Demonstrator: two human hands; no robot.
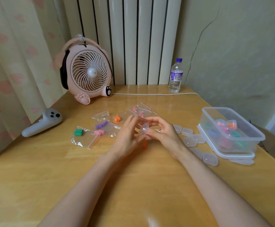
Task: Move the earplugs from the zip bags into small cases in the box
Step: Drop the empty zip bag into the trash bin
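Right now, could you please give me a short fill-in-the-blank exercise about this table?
The earplugs in the leftmost zip bag are ____.
The fan at the back is ____.
The clear box stands to the ____ of the right hand, which grips a small case.
Missing words: green; pink; right.
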